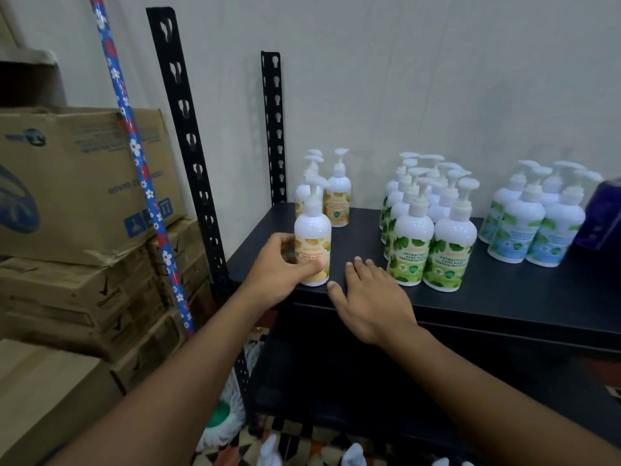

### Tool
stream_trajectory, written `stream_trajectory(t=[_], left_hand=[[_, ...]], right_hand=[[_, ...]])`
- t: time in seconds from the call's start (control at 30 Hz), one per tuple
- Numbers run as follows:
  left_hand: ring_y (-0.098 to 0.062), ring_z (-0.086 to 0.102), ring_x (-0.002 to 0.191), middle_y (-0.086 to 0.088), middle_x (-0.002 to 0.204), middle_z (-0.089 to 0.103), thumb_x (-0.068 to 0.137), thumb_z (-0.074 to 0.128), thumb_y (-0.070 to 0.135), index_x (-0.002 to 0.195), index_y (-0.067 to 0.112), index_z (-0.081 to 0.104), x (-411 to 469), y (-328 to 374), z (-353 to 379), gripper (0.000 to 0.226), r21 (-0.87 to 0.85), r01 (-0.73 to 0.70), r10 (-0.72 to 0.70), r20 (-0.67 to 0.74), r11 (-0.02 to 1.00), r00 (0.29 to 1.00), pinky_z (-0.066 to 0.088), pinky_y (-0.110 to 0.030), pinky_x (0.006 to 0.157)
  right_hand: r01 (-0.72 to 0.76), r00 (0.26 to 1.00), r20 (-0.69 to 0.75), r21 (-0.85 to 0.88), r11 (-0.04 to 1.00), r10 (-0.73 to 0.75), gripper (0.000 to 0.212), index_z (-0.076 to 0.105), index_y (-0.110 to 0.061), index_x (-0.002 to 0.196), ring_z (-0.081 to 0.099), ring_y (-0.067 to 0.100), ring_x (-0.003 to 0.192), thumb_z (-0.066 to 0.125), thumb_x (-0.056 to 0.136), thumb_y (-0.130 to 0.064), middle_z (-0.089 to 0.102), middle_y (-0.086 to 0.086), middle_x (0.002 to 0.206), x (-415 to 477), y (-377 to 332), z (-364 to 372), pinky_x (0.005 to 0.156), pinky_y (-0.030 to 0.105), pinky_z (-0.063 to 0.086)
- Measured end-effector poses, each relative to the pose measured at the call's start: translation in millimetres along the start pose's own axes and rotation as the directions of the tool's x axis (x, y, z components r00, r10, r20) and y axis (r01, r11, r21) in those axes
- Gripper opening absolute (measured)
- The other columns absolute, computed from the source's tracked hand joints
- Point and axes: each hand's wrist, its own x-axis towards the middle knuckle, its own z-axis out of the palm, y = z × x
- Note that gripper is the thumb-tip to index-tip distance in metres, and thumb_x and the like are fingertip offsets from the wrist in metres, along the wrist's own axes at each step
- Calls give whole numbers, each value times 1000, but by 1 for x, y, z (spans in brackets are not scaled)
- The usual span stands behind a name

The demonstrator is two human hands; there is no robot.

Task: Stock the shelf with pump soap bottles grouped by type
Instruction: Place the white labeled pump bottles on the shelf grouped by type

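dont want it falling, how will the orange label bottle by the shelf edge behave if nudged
Probably tippy: the orange label bottle is tall, narrow and pump-topped, and stands near the front edge of the shelf. Its glossy plastic looks rigid but may be slippery, though the left hand grips it.

left hand (pixel 279 268): bare | right hand (pixel 369 306): bare | forearms (pixel 188 358): bare

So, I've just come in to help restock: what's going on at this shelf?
A person is stocking the black shelf. Their left hand grips an orange-label bottle standing at the front left, ahead of the other orange-label bottles. The right hand lies open at the shelf's front edge beside it. Green-label bottles and blue-label bottles stand in separate groups further right.
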Motion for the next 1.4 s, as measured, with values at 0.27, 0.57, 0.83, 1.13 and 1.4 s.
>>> stream_trajectory(t=[0.27, 0.57, 0.83, 1.13, 1.4], left_hand=[[-6, 67, 102, 10, 114, 70, 76, 89, 35, 118, 22, 62, 11, -5, 7, 52, 173, -10, 19, -49, 985, 999, 54, -30, 94], [-16, 67, 107, 16, 100, 72, 74, 79, 56, 118, 37, 64, 59, -4, 40, 50, 278, 54, -22, -118, 959, 993, 48, -50, 102], [-11, 65, 110, 17, 108, 73, 75, 77, 63, 101, 37, 64, 80, -7, 49, 39, 294, 114, -64, -174, 949, 983, 45, -49, 105], [-17, 64, 111, 11, 108, 73, 78, 71, 65, 105, 30, 68, 94, -4, 63, 44, 354, 159, -65, -263, 922, 963, 37, -42, 103], [-21, 66, 105, 4, 100, 75, 85, 69, 62, 95, 24, 75, 98, 1, 72, 40, 388, 184, -52, -327, 903, 944, 37, -40, 98]], right_hand=[[-6, 1000, -20, 7, 1000, 6, 89, 19, -11, 161, 11, 24, 156, 15, 97, -72, 15, 10, 169, -3, -3, 1, 126, 39, 9], [-8, 999, -47, 21, 1000, 9, 95, 19, -11, 161, 10, 23, 156, 14, 94, -77, 15, 10, 169, -3, -4, 2, 127, 38, 7], [-19, 997, -69, 39, 999, 22, 87, 22, -13, 160, 10, 21, 156, 13, 97, -72, 15, 9, 169, -2, -4, 4, 126, 37, 6], [-19, 996, -86, 20, 1000, 21, 84, 24, -13, 160, 12, 22, 156, 13, 99, -70, 17, 10, 168, -2, -4, 5, 126, 37, 7], [-17, 995, -96, 23, 1000, 19, 85, 26, -13, 159, 13, 23, 156, 13, 98, -70, 19, 10, 168, -1, -5, 5, 125, 36, 7]])
